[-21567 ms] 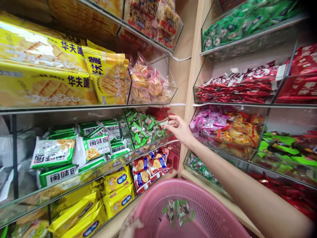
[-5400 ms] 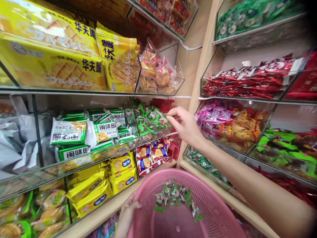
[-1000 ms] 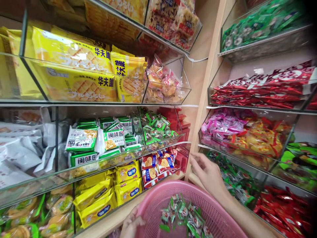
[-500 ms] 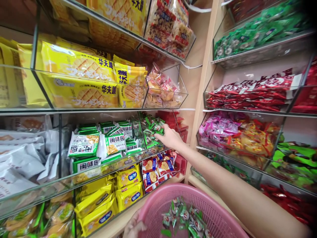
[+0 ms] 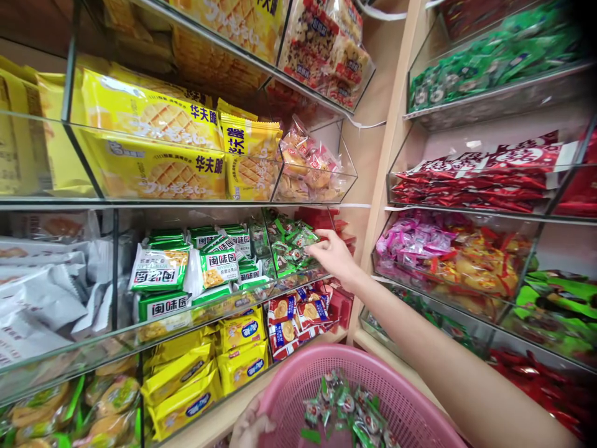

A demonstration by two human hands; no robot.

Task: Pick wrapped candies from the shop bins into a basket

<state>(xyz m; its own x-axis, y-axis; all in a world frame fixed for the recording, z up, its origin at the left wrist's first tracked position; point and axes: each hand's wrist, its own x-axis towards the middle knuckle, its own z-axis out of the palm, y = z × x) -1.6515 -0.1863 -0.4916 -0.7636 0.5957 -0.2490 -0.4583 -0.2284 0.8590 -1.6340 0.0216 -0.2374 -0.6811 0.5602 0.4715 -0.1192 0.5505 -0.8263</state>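
While the left hand (image 5: pixel 252 425) clasps the basket (image 5: pixel 410 389), green-wrapped candies (image 5: pixel 286 244) lie beside the right hand (image 5: pixel 332 256), its grasp unclear.

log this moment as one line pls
right hand: at shelved green-wrapped sweets, grip unclear | left hand: holding pink basket at rim | basket: loose-piled wrapped sweets

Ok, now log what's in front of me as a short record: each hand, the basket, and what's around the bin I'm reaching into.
Right hand: fingertips at the green-wrapped pieces in the bin; whether one is pinched is unclear
Left hand: holding the left rim of the pink basket
Basket contents: a loose heap of small green-and-clear packets
Left of bin: white-and-green packets
Below bin: red-and-blue packets
Shelf above: yellow waffle packets
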